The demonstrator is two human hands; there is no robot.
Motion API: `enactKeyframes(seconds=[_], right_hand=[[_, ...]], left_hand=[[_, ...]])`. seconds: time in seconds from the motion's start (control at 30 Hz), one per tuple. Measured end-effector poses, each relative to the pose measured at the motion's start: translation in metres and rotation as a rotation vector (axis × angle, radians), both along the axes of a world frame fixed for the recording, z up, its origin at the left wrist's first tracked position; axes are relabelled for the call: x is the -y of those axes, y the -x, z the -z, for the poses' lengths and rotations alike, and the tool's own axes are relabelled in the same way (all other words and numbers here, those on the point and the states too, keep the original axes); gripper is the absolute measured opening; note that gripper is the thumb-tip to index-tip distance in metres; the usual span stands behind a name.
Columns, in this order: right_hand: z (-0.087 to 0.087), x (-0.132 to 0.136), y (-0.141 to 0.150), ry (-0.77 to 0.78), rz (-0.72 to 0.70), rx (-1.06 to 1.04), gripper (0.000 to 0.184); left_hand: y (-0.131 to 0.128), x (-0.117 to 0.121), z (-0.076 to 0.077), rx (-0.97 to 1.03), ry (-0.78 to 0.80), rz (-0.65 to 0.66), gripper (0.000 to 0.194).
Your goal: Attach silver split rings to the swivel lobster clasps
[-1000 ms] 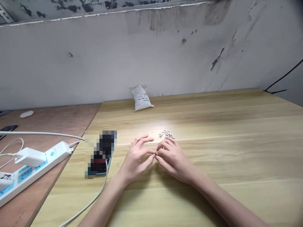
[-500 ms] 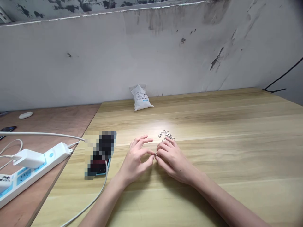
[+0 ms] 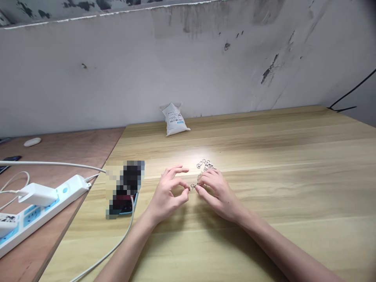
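- I see a pale, stained wall point(image 3: 132, 78) behind everything.
- Below it, the wooden desk point(image 3: 279, 156) fills most of my view.
- A brown desk point(image 3: 79, 147) adjoins it, bearing a white power strip point(image 3: 48, 211).
- I make out the left hand point(image 3: 166, 194), thumb and index finger pinching one end of the chain point(image 3: 208, 164).
- Just beside it, the right hand point(image 3: 219, 192) has its thumb and index finger closed on nearby links.
- Left of both lies a phone point(image 3: 129, 184), mostly pixelated.
- A white bag point(image 3: 175, 120) rests near the wall.
- The chain lies on the desk, partly hidden by the right fingers, bunched just beyond them.
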State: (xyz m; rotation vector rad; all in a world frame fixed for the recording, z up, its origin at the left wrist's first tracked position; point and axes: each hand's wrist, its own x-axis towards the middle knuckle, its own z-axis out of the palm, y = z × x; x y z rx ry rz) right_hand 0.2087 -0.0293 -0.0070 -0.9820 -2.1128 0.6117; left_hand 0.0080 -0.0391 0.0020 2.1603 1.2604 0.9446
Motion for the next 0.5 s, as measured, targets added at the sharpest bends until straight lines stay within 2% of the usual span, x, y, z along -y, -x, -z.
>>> enactKeyframes(seconds=[0.23,0.5], right_hand=[[0.001,-0.0007,-0.0008,0.056,-0.015,-0.019,0.02],[0.0013,0.0026,0.0028,0.018,0.023,-0.016,0.028]], left_hand=[[-0.0002,-0.0015,0.002,-0.029,-0.006,-0.019,0.013],[0.0018,-0.002,0.0007,-0.02,-0.05,-0.072,0.014]])
